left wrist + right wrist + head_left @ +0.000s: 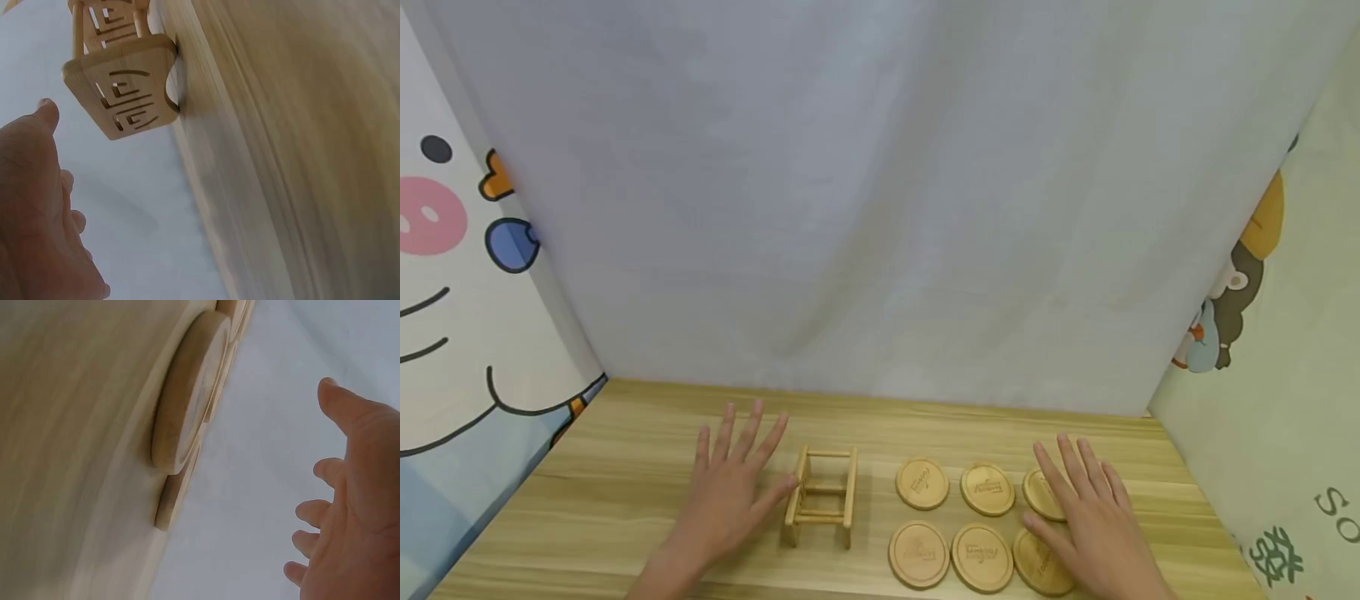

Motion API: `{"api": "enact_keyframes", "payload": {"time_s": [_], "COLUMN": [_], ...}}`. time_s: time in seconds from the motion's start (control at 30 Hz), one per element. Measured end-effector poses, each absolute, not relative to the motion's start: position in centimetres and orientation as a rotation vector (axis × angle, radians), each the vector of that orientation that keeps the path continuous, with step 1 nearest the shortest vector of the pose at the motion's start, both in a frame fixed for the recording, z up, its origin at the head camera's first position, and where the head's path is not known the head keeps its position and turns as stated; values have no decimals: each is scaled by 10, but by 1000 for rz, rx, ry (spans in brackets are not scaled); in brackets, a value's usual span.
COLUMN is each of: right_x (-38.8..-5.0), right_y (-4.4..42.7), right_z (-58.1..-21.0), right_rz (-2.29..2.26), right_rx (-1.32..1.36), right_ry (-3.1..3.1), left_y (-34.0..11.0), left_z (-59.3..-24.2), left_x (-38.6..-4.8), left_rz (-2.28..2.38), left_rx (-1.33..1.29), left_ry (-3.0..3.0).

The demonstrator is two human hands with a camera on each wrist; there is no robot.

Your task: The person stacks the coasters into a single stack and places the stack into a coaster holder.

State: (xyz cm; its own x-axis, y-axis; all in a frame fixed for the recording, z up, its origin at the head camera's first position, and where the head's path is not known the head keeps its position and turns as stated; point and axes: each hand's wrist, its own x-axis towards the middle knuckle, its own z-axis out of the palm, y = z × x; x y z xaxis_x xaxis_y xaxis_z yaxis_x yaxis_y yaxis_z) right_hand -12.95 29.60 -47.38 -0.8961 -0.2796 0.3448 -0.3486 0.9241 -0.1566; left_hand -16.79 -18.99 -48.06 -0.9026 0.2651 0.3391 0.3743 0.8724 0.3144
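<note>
A small wooden rack (823, 492) with cut-out side panels, seen also in the left wrist view (125, 90), stands on the table. Left of it my left hand (726, 496) is spread with straight fingers, the thumb beside the rack; whether they touch cannot be told. Round wooden coasters lie in two rows of three, among them one at the upper left (922, 483) and one at the lower middle (982, 558). My right hand (1097, 521), fingers spread, is over the two rightmost coasters and partly hides them. In the right wrist view, a gap separates that hand (356, 506) from the nearest coaster (187, 394).
The wooden table (587, 492) ends at a pale hanging cloth (880, 208) at the back. Printed cloths with cartoon figures hang on the left (475, 350) and right (1262, 433).
</note>
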Motion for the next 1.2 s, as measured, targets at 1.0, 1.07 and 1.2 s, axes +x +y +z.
{"api": "enact_keyframes", "payload": {"time_s": [1.0, 1.07, 1.2], "right_x": [-109, -106, -107], "right_y": [292, 293, 294], "right_z": [-491, -495, -502], "right_rz": [351, 385, 419], "right_rx": [473, 483, 539], "right_ry": [-2752, -2745, -2705], "left_y": [-148, -148, -149], "left_z": [-496, -497, -497], "left_x": [-153, -155, -155], "left_rz": [-1313, -1396, -1539], "left_rx": [-378, -350, -286], "left_ry": [-2731, -2739, -2740]}}
